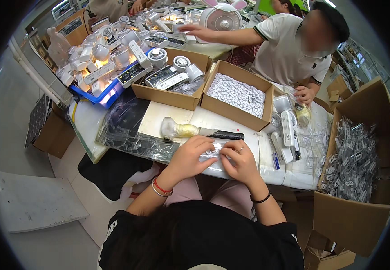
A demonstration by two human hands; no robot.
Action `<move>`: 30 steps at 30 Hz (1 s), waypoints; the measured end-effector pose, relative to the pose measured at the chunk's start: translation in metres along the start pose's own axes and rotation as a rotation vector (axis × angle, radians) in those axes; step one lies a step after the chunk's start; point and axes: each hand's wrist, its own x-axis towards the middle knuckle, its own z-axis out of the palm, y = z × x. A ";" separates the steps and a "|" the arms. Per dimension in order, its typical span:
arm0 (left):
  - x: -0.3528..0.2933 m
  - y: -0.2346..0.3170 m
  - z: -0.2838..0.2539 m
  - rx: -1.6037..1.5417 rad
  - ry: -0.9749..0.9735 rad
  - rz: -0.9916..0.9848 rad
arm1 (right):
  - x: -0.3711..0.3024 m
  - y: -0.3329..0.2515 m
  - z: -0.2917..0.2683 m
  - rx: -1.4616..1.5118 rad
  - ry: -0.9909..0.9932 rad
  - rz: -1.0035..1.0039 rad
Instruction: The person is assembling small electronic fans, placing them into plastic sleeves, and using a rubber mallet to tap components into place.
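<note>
A small clear plastic piece [210,152] lies between my two hands at the table's near edge. My left hand [192,155] pinches its left end, fingers bent and thumb pointing inward. At the other end my right hand [240,161], with a ring on one finger, is closed on the same piece. Fingers partly hide it, so its exact kind is unclear. Just beyond my hands lies a tool with a black handle [227,135] and a narrow blade-like part. To its left is a yellow and whitish wrapped bundle [177,129], touching or overlapping the tool.
A cardboard box of small white round pieces [236,94] stands ahead. White fan parts [181,63] fill another box and a blue bin [98,99]. White devices [287,130] and a blue pen [276,161] lie right, near a carton of clear plastic parts [350,162]. A co-worker [280,45] reaches across.
</note>
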 end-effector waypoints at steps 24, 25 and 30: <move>-0.006 -0.002 -0.002 0.068 0.026 0.029 | 0.004 -0.005 -0.001 -0.002 -0.059 0.025; -0.005 -0.001 -0.001 0.063 0.021 0.038 | 0.004 -0.006 -0.003 -0.057 -0.040 0.002; -0.003 0.000 0.002 0.060 -0.002 0.029 | 0.000 -0.002 -0.002 -0.099 -0.032 0.026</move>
